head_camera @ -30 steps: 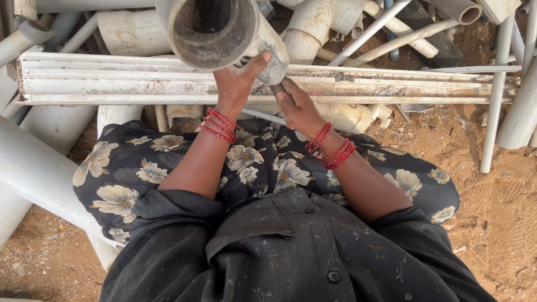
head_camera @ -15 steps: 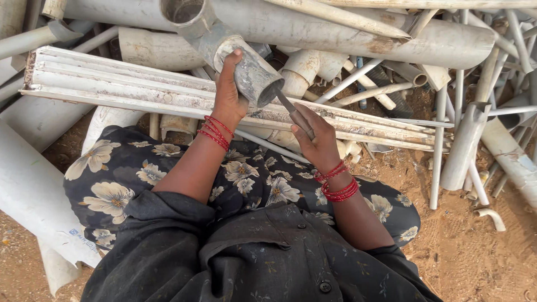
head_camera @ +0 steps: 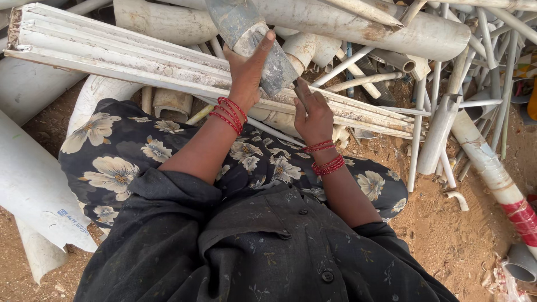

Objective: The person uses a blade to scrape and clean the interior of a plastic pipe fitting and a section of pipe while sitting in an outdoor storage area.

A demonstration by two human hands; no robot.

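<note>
- Grey plastic fills your left hand [head_camera: 245, 72]: you grip a dirty grey pipe fitting [head_camera: 251, 33], palm against its left side, fingers wrapped behind it and the thumb stretched up its front face.
- That fitting sits at about 12 o'clock from your lap, tilted, its upper end cut off by the top edge of the view and its lower end pointing toward 5 o'clock.
- Your right hand [head_camera: 312, 114] is at about 4 o'clock from the left one, fingers curled round a thin dark tool [head_camera: 298, 91] whose tip meets the lower edge of the fitting. What kind of tool it is cannot be made out.
- Red bangles [head_camera: 228, 114] ring your left wrist, and more red bangles circle the right wrist.
- Just beyond both hands, a long ribbed white channel strip [head_camera: 112, 47] runs from 10 o'clock across to 3 o'clock, lying on the heap.
- Behind it a wide white pipe [head_camera: 391, 28] lies across the top of the view, with thin white conduits [head_camera: 442, 120] crossing at 2 o'clock.
- A pipe with red tape [head_camera: 523, 215] slants down at 4 o'clock on the sandy ground [head_camera: 447, 235].
- A dark floral cloth [head_camera: 123, 162] covers your lap below the hands.
</note>
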